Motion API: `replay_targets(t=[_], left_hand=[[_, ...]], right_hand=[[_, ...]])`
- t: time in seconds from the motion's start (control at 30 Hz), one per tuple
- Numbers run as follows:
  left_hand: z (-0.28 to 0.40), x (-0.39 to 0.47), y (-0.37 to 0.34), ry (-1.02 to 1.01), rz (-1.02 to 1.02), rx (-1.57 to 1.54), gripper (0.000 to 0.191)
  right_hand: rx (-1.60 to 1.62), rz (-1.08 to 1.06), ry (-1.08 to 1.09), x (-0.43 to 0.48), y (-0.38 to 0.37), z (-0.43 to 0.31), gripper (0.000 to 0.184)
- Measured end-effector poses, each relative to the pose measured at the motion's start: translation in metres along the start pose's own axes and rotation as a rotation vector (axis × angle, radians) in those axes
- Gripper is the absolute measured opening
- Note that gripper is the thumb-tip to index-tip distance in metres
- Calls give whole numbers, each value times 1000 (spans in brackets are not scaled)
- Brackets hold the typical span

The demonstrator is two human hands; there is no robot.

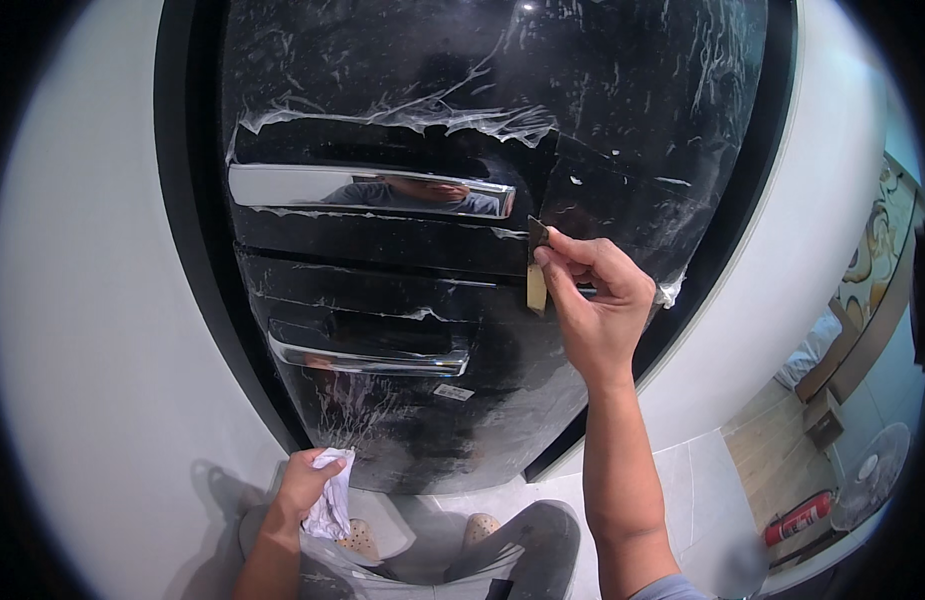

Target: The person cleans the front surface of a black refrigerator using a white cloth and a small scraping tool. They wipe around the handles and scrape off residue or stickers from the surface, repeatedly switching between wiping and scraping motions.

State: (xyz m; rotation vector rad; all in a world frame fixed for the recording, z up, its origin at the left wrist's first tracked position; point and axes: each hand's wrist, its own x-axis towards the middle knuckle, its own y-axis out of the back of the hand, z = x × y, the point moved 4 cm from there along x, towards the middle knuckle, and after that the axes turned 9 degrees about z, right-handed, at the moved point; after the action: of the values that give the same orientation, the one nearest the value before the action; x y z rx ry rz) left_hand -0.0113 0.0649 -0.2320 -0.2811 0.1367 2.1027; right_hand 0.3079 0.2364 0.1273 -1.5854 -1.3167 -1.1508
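My right hand (601, 292) pinches a thin, narrow blade (536, 289) upright between thumb and forefinger, its pointed tip up. The blade is at the surface of a black door (620, 97) under torn, wrinkled clear film (462, 116); I cannot tell if it touches. Left of the blade runs a long chrome handle (357, 187), with a bare strip around it. A second chrome-edged handle (372, 364) sits lower down. My left hand (305, 480) holds a crumpled white cloth or paper (333, 495) low, near my knee.
A small white label (453, 392) with writing is stuck below the lower handle. White walls (79, 262) flank the black door frame. To the right are a red fire extinguisher (800, 517), a fan (871, 476) and a small brown box (822, 420) on the floor.
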Motion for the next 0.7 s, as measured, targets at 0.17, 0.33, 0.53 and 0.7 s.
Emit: replay_targets(t=[0.17, 0.33, 0.53, 0.7], left_hand=[[-3, 2, 1, 8, 8, -1, 22], [-4, 3, 1, 15, 18, 14, 24], [-2, 1, 1, 20, 6, -4, 23], [-2, 1, 1, 21, 3, 15, 21]], right_hand=[[29, 60, -87, -2, 4, 2, 18], [19, 48, -64, -3, 4, 1, 17], [11, 61, -58, -3, 3, 1, 16], [11, 50, -51, -3, 3, 2, 16]])
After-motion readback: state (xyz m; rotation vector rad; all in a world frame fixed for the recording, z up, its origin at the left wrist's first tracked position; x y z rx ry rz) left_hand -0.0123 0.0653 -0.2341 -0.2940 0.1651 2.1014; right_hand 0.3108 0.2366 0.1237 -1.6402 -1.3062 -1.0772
